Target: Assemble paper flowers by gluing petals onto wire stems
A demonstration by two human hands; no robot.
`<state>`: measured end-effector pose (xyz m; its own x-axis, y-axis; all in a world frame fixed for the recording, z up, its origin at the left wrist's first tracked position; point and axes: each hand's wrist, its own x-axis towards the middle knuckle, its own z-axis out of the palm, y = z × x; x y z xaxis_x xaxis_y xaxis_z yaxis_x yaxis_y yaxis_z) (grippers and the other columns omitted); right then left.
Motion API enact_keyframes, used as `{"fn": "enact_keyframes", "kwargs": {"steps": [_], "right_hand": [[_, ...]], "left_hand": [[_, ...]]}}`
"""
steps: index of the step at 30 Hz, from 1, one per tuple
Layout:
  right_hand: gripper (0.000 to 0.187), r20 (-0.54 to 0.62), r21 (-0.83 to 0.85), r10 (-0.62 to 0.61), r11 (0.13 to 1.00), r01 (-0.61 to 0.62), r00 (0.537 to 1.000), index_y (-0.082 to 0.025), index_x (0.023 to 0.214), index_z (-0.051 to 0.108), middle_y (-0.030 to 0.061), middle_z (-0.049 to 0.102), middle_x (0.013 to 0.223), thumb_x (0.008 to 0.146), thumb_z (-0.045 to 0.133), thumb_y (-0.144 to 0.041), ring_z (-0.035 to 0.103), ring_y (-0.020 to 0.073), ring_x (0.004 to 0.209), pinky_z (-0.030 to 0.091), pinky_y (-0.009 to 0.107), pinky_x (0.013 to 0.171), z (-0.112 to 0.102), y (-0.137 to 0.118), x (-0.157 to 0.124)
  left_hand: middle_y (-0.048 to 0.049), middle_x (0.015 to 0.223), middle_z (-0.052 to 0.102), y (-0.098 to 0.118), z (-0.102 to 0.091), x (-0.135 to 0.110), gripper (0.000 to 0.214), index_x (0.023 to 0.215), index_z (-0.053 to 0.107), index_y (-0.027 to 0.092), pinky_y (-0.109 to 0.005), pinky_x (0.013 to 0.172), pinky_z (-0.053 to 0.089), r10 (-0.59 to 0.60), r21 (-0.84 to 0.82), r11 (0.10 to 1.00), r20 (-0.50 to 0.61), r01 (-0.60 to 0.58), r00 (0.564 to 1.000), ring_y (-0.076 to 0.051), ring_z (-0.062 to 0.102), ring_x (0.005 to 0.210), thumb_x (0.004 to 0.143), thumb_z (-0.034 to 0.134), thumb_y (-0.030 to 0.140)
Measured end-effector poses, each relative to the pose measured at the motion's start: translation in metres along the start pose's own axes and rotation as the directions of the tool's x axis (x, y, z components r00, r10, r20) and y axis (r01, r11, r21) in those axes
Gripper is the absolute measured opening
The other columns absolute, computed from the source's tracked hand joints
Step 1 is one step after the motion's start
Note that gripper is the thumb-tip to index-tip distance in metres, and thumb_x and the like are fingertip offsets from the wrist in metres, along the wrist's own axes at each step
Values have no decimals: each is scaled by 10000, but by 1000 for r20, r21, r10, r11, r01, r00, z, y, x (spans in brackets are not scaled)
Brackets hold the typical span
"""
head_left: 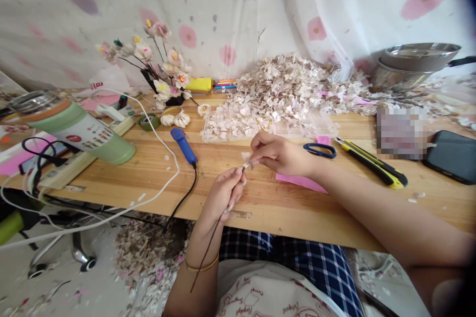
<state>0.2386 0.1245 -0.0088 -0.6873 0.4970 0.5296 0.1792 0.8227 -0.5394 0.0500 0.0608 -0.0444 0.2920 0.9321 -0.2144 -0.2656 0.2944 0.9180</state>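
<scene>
My left hand [225,193] is closed around a thin dark wire stem [208,247] that runs down past my wrist. My right hand [277,153] pinches a small pale petal [246,158] against the top of that stem, above the wooden table [148,173]. A blue glue gun [184,145] lies just left of my hands, its black cord hanging over the table edge. A clear tray of pale petals [238,126] sits just beyond my hands, in front of a large heap of petals [293,84].
Finished paper flowers [163,67] stand in a dark holder at the back left. A green tumbler [80,131] lies on its side at left, near white and black cables. Blue scissors [320,150], a yellow utility knife [372,162], a phone [451,156] and a metal pan [416,62] are at right.
</scene>
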Motion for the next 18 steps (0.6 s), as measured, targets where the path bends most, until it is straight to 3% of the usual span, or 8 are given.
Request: {"fn": "enact_keyframes", "kwargs": {"steps": [4,12,15,18], "right_hand": [[168,-17,51,21,998,-20,1000,-156,902,702,58,520,870,869,543,-109,556,154,793,471,305,680,-2,-3,1],[183,-16,-12,13,1000,-13,1000,-160,908,701,66,526,883,886,524,-117,545,148,793,458,305,696,2,-7,1],[100,-157,168,70,985,-44,985,-175,868,708,40,522,862,851,612,-150,534,134,787,442,294,699,-2,-13,5],[36,-349,407,241,909,-85,906,-192,802,695,14,522,845,810,682,-225,510,116,744,421,277,662,-5,-15,8]], "left_hand": [[120,270,313,0,0,-1,355,662,511,163,-164,314,120,0,8,1000,1,0,1000,-20,141,243,787,613,480],[121,282,301,-2,-2,-1,356,662,515,158,-164,328,107,31,8,999,15,-32,999,-15,138,251,810,602,469],[121,290,300,-3,-2,-3,333,674,512,160,-164,331,107,55,-47,997,26,-54,998,-17,127,255,823,599,445],[120,296,296,-2,-2,-6,309,678,499,172,-164,328,123,91,-157,985,78,-78,993,-24,124,252,842,586,418]]}}
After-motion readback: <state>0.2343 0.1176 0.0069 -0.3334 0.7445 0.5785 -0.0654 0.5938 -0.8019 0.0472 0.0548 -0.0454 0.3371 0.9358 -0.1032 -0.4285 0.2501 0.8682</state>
